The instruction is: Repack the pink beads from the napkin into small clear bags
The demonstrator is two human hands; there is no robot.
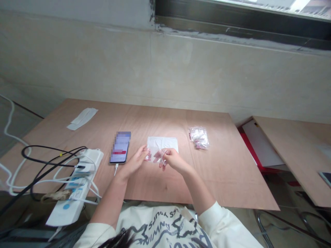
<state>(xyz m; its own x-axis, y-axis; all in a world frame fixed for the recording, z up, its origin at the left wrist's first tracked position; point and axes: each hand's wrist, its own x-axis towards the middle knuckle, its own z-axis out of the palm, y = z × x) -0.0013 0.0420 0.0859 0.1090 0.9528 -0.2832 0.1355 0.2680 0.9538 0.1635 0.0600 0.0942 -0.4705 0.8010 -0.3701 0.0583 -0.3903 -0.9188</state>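
Note:
A white sheet, perhaps a tissue, lies flat on the table between my hands. My left hand is at its left edge with the fingers curled together. Small pinkish-red pieces show by those fingertips; whether they are gripped is unclear. My right hand reaches over the sheet's lower right part, thumb and index finger pinched and the other fingers hanging down. Something clear and shiny, like thin plastic, shows at the pinch, too small to name surely.
Clear plastic packets with reddish contents lie to the right. On the left are a phone with a white cable, a white strip and a power strip with tangled cords. A wall borders the table.

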